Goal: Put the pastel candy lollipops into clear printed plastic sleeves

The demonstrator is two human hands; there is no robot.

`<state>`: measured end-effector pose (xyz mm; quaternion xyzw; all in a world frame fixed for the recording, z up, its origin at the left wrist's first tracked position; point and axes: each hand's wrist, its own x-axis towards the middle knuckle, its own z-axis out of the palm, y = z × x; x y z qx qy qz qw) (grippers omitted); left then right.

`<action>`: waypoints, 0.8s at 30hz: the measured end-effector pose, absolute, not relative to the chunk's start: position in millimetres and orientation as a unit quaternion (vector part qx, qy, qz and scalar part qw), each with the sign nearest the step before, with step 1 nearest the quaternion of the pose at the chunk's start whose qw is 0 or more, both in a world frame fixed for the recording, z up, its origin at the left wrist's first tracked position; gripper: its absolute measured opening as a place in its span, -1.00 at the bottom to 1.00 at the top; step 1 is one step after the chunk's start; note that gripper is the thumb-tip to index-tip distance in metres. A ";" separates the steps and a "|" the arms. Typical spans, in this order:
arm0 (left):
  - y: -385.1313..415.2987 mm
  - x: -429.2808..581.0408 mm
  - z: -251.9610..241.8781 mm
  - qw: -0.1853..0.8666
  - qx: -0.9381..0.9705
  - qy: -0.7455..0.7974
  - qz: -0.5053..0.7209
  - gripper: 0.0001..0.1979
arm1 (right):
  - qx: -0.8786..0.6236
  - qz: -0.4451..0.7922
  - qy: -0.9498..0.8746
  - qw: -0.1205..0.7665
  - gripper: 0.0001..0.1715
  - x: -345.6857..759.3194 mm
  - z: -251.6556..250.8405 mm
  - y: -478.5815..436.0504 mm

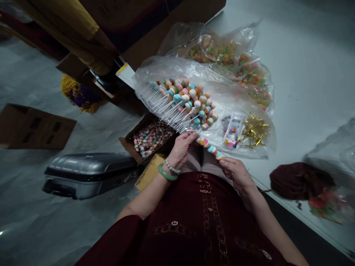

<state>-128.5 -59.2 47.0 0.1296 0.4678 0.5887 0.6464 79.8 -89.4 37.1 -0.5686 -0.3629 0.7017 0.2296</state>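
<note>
Head view, left to right: one brown cardboard box (36,127), flat-sided, on smooth grey floor (24,218). Then one shaggy yellow-and-purple bundle (79,94) and one grey suitcase (94,168), hard shell, ribbed. One open carton (152,138) of small multicoloured pieces, uncountable, below the worktop (305,92); one yellow box (149,171) just beside it. Toward worktop's left corner: one skewer heap (191,98), soft matte rounded lumps on thin white sticks, too overlapped to count, lying on crinkly clear plastic, sticks angled to near edge. Left hand (181,149), one beaded bracelet (172,167) and one smooth green bangle (167,173) at wrist, pinches one end of one candy skewer (212,149), round striped pieces, at the near edge. Right hand (235,171) grips its other end. Behind: glossy printed packs (233,129), count unclear, and shiny gold ties (255,131), tangled. Farther back, clear plastic bagging (222,53) with green-orange pieces. Near edge, right: one dark crumpled cloth (301,181).
</note>
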 end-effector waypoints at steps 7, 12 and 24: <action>-62.3 -123.0 38.6 0.628 0.141 0.502 0.578 -0.69 | -0.571 0.667 -0.422 0.223 -0.57 68.1 39.3 -91.6; -60.2 -121.2 36.8 0.664 0.104 0.459 0.581 -0.67 | -0.611 0.419 -0.634 0.222 -0.70 62.4 38.2 -97.3; -57.5 -125.7 24.6 0.662 0.036 0.463 0.588 -0.70 | -0.542 0.746 -0.286 0.262 -0.56 55.7 32.6 -92.8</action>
